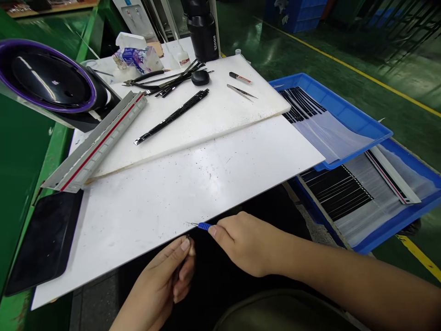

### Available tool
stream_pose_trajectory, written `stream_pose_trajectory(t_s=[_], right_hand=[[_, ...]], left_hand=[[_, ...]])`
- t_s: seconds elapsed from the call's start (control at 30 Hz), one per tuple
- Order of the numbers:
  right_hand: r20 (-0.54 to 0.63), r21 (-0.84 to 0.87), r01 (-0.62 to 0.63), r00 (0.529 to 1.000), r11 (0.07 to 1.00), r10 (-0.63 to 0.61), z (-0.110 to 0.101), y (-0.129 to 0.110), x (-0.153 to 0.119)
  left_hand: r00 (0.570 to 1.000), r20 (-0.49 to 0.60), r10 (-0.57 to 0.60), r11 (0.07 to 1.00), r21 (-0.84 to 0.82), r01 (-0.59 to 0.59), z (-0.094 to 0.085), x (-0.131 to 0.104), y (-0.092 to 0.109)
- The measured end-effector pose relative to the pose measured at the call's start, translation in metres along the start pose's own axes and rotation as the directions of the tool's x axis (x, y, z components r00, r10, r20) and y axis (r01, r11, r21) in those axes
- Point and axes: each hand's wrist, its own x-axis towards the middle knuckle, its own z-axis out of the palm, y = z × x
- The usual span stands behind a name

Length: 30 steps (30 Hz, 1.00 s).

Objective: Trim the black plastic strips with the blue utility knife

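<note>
Just off the front edge of the white board, my right hand (246, 243) is closed around a blue-handled pointed tool (204, 225). Its thin metal tip points left, over the board's edge. My left hand (168, 271) is held lower and to the left, thumb pressed to the fingers. A tiny dark bit shows at those fingertips, but what it belongs to is hidden. The two hands are close together and do not touch. Small dark specks lie scattered on the white board (165, 188) beyond them.
On a thick white foam slab (220, 115) lie a dark strip (172, 117), tweezers (241, 92), a marker-like pen (240, 77) and pliers (143, 82). A grey channel piece (99, 145) and dark tablet (44, 239) are left. Blue trays (375, 131) with black strips stand right.
</note>
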Motion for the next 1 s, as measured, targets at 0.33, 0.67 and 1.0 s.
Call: stream_pose_trajectory(t_s=[0.33,0.67,1.0], right_hand=[[-0.007,0.014,-0.056,0.998,0.998,0.056,0.004,-0.006,-0.009],[0.055,-0.021,-0.013,0.998,1.0,0.014,0.007,-0.011,-0.003],[0.078,-0.077,0.002,0.997,0.997,0.004,0.005,-0.012,0.0]], left_hand=[[0.998,-0.024,-0.05,0.98,-0.193,0.044,-0.002,-0.002,0.007],[0.995,-0.06,-0.075,0.99,-0.123,0.068,0.005,-0.001,0.007],[0.993,-0.075,-0.09,0.99,-0.114,0.081,0.002,-0.001,0.004]])
